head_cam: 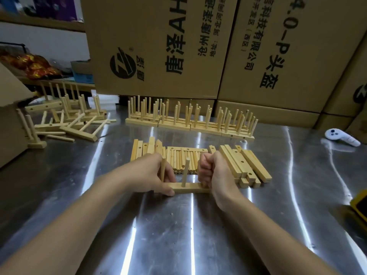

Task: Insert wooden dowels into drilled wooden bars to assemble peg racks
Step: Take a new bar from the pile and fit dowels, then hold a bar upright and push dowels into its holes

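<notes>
Steel tabletop (218,235) before cardboard boxes (158,46), drilled bar (190,189) lying at centre, dowel (185,171) upright in its middle, left hand (153,175) gripping its left end, right hand (212,169) fisted over its right end, contents hidden.

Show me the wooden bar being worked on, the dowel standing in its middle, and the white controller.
wooden bar (191,188), head view, front face at mid-length.
middle dowel (185,171), head view, halfway up its shaft.
white controller (342,137), head view, middle of its body.
</notes>
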Available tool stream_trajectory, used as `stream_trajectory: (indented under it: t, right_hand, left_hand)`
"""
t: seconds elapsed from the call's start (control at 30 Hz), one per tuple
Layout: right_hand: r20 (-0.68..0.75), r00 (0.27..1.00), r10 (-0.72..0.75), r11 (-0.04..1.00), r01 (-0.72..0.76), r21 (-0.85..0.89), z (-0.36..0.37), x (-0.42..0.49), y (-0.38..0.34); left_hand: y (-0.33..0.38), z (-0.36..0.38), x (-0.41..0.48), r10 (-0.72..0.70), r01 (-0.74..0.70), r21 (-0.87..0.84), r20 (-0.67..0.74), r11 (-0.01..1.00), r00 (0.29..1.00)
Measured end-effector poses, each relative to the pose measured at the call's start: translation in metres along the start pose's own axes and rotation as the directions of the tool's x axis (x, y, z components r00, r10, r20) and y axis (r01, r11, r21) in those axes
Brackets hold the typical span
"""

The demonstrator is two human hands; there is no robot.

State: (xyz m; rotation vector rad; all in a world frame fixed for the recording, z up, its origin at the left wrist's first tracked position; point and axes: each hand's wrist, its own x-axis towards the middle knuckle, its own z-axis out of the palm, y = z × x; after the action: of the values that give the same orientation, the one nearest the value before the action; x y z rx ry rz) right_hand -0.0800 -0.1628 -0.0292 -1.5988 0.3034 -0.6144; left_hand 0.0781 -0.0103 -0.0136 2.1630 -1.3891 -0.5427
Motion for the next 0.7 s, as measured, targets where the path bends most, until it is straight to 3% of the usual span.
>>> stream_trajectory:
  t: [0.1, 0.17, 0.27, 0.33, 0.43, 0.5, 0.7]
  right_hand:
    - [0.029, 0.999, -0.033, 0.999, 0.034, -0.026, -0.011, 0.004, -0.007]
    - [-0.067, 0.986, -0.150, 0.987, 0.146, -0.066, -0.022, 0.008, -0.010]
    - [-0.270, 0.879, -0.393, 0.915, 0.344, -0.212, -0.034, 0.006, -0.008]
    - [-0.315, 0.822, -0.474, 0.865, 0.369, -0.339, -0.040, 0.000, 0.000]
    - [-0.351, 0.794, -0.495, 0.841, 0.338, -0.422, -0.046, -0.002, 0.011]
    - [-0.302, 0.795, -0.526, 0.797, 0.337, -0.500, -0.044, 0.001, 0.014]
    - [0.032, 0.860, -0.509, 0.637, 0.402, -0.658, -0.032, 0.009, 0.025]
  left_hand:
    - [-0.002, -0.004, 0.000, 0.007, -0.007, -0.019, 0.001, 1.000, 1.000]
    - [-0.005, -0.006, 0.001, 0.014, -0.015, -0.029, -0.022, 0.999, 1.000]
    - [-0.008, -0.015, -0.002, 0.031, -0.033, -0.040, -0.058, 0.999, 0.998]
    - [-0.011, -0.027, -0.006, 0.040, -0.046, -0.061, -0.099, 0.997, 0.994]
    - [-0.018, -0.056, -0.007, 0.019, -0.029, -0.091, -0.105, 0.995, 0.994]
    - [-0.026, -0.080, -0.001, -0.023, 0.016, -0.062, -0.112, 0.998, 0.993]
    - [-0.070, -0.142, 0.055, -0.127, 0.131, 0.014, -0.158, 0.991, 0.979]
